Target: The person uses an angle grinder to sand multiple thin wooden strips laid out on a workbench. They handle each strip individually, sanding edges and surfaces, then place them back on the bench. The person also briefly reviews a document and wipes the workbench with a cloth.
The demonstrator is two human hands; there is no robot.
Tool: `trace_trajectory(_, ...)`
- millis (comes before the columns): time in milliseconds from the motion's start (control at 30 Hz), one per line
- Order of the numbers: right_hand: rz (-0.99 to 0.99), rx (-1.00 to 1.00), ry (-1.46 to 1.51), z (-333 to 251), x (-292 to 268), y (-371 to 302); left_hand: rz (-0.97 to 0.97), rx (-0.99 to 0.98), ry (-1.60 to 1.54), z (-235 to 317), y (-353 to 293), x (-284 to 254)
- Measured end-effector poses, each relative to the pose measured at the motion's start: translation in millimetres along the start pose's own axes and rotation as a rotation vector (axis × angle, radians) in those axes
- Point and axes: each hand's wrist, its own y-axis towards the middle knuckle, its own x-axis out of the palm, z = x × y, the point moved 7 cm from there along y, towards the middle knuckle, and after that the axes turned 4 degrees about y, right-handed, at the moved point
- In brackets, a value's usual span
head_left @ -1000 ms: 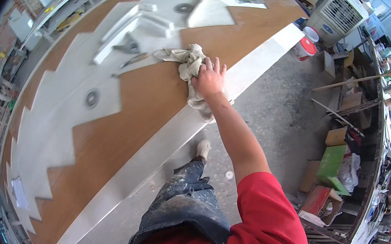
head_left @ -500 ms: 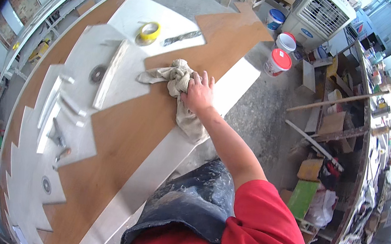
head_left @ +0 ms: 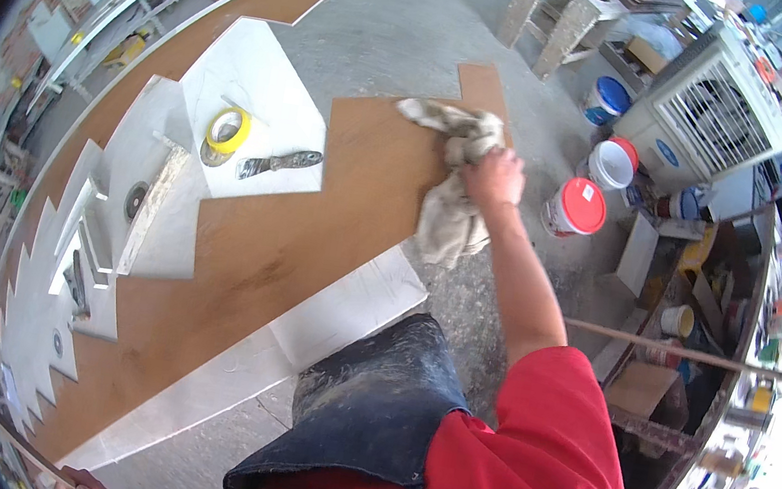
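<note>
My right hand is closed on a bunched, dirty beige rag at the right end of a brown board. Part of the rag lies on the board, and its lower end hangs over the edge. At the lower left, my left hand is only partly in view, its fingers closed around the end of a thin brown strip. Pale stepped panels lie along the board. On the white one rest a roll of yellow tape and a stained putty knife.
A white-painted strip edges the board on my side. Beyond the board stand a red-lidded bucket, a white bucket, a blue-lidded bucket and an air cooler. A cluttered shelf bench runs along the right.
My right hand and the rag have moved right along the board to its end. My left hand, out of view before, now shows at the lower left with the thin strip. The view has shifted.
</note>
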Motion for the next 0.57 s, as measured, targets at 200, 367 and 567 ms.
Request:
trace_trajectory(200, -0.157, 0.155, 0.113, 136.4, 7.9, 63.3, 0.102, -0.075, -0.022, 14.4, -52.1, 34.1)
trace_trajectory(367, -0.055, 0.234, -0.116, 276.6, 21.5, 78.0, 0.313, -0.134, 0.093, -9.5, -102.3, 15.8)
trace_trajectory(567, 0.185, 0.052, -0.510, 257.7, 41.1, 148.1, 0.397, -0.250, 0.054, -43.4, -144.7, -2.6)
